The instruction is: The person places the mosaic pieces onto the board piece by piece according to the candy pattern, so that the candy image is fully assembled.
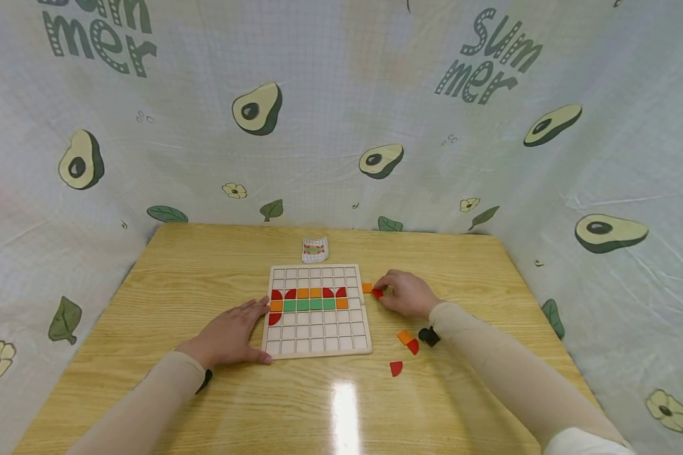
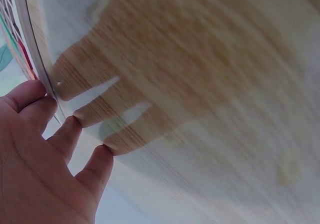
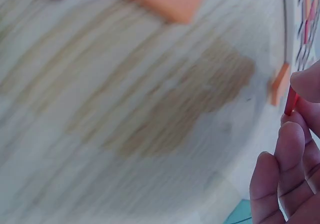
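Note:
A pale wooden grid board [image 1: 317,344] lies on the table, with red quarter-circle, orange square and green square tiles in its upper-middle rows. My left hand [image 1: 230,335] rests at the board's left edge, fingers spread and thumb by the near left corner. In the left wrist view, fingertips [image 2: 37,88] touch the board's side. Beyond the right edge, my right hand [image 1: 406,296] pinches a red quarter-circle tile [image 3: 291,102] between thumb and finger. Just left of that tile, an orange square tile [image 1: 367,288] lies against the board's side.
Behind the board is a small pattern card [image 1: 315,249]. To the right lie an orange tile [image 1: 405,337], a red tile [image 1: 412,346] beside it, and another red tile [image 1: 396,368] closer to me. Black wrist gear [image 1: 429,336] shows under the right forearm. A printed cloth [image 1: 330,82] surrounds the table.

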{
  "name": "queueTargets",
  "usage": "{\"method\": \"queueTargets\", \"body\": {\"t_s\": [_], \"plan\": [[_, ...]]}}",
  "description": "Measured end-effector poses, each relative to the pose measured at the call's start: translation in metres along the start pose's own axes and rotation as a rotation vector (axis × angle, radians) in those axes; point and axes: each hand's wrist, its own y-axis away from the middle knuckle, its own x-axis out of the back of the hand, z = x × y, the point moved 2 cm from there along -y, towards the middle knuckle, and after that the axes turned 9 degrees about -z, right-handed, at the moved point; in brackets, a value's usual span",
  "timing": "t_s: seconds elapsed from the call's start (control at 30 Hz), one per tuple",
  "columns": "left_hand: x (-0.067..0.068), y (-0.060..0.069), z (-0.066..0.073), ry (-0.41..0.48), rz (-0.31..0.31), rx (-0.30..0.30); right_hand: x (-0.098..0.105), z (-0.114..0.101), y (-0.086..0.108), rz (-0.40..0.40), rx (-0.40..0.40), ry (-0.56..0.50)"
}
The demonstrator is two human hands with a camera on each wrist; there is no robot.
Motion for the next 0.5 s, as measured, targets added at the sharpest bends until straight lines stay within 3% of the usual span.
{"method": "queueTargets", "body": {"t_s": [0.3,0.5], "plan": [[-0.001,0.0,-0.001,0.0,0.003,-0.005,0.001,-0.039,-0.025,-0.05,0.037,-0.021],[0.001,0.001,0.001,0.003,0.002,-0.004,-0.01,-0.079,-0.047,-0.089,0.127,-0.013]]}}
